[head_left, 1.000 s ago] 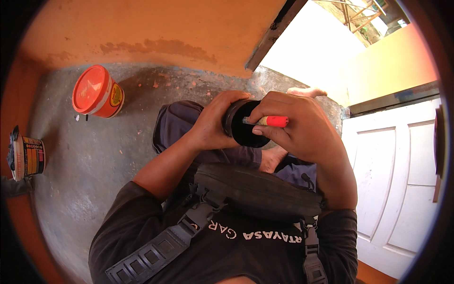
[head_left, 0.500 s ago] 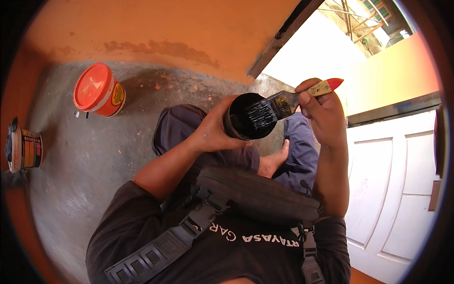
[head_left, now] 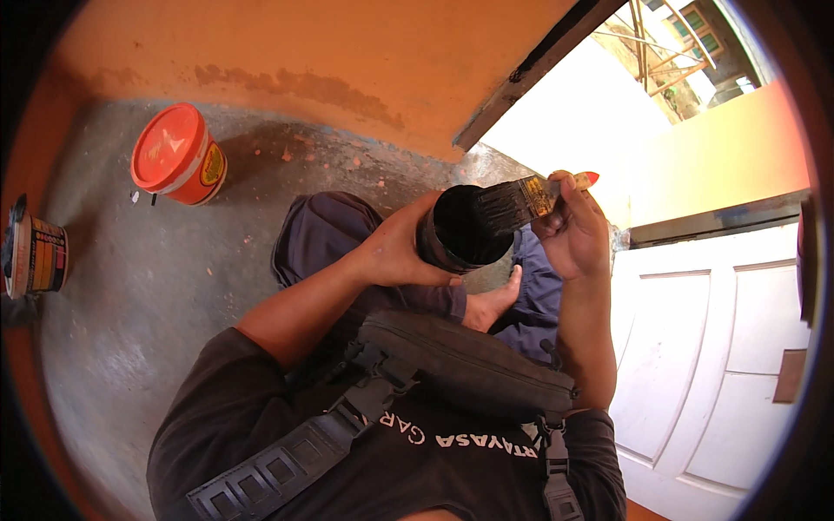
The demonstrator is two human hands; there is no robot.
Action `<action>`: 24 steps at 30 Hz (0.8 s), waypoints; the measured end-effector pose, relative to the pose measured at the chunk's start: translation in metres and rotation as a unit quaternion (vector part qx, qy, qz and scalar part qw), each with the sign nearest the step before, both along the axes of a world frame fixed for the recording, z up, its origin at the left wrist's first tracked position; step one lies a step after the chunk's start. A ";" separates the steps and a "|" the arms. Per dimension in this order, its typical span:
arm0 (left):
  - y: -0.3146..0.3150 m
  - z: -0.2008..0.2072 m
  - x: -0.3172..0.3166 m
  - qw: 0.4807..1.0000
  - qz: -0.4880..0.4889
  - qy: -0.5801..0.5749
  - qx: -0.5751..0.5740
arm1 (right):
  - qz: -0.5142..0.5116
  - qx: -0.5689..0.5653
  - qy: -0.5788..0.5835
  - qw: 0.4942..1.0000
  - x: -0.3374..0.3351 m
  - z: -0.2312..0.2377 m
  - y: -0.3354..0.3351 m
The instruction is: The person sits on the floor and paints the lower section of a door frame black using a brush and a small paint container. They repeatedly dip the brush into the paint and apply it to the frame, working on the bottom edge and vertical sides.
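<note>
My left hand (head_left: 400,241) is wrapped round a dark, round paint can (head_left: 447,252), tilted so that its black inside shows. A flat paintbrush (head_left: 530,198) with a pale, red-tipped handle is gripped by its handle in my right hand (head_left: 575,227). Its dark, wet-looking bristles lie over the right side of the can's mouth. Whether they touch the rim or the paint I cannot tell. The can is held above my crossed legs.
On the grey floor (head_left: 130,347) to the left stand an orange-lidded bucket (head_left: 178,154) and a smaller printed tub (head_left: 36,256) with something dark on top. An orange wall (head_left: 304,52) rises ahead. At the right are a bright doorway and a white panelled door (head_left: 669,365).
My right hand has moved down and left, turning the brush so its handle points more away from view. The can has shifted slightly down and right in the picture.
</note>
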State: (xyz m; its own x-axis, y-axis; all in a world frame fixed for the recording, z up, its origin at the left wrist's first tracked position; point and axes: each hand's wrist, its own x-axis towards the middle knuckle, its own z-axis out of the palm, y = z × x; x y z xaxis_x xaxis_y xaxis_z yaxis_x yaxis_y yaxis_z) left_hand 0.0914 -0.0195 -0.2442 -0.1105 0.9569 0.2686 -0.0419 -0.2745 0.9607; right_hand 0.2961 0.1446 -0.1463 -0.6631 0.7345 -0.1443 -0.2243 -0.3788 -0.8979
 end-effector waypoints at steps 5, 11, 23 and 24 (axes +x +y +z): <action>0.001 -0.004 0.001 1.000 -0.013 -0.021 0.006 | -0.023 0.012 -0.013 1.000 -0.001 -0.005 -0.003; -0.001 -0.007 -0.005 0.998 -0.011 0.059 0.001 | 0.050 0.256 -0.061 0.963 0.002 0.033 -0.017; -0.004 0.006 -0.011 0.989 0.007 0.133 0.058 | 0.229 0.569 -0.223 0.758 -0.033 0.069 -0.055; -0.004 0.006 -0.010 0.990 0.007 0.130 0.057 | 0.235 0.562 -0.222 0.761 -0.034 0.066 -0.055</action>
